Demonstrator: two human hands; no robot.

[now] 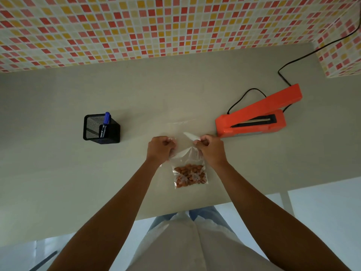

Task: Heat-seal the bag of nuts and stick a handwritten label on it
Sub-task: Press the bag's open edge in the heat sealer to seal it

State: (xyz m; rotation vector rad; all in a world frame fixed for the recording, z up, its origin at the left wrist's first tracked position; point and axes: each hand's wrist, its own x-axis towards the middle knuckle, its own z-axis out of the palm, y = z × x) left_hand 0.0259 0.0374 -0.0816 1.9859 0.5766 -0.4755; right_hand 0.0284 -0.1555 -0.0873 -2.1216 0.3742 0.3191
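A clear plastic bag of nuts sits in the middle of the beige table, the brown nuts gathered in its lower part. My left hand pinches the bag's upper left edge with curled fingers. My right hand pinches the upper right edge, and the bag's open top stands up between the two hands. An orange heat sealer lies to the right with its arm raised. No label is in sight.
A black mesh pen holder with a blue marker stands to the left. The sealer's black cord runs to the back right along the tiled wall. The table's front edge lies close to my body.
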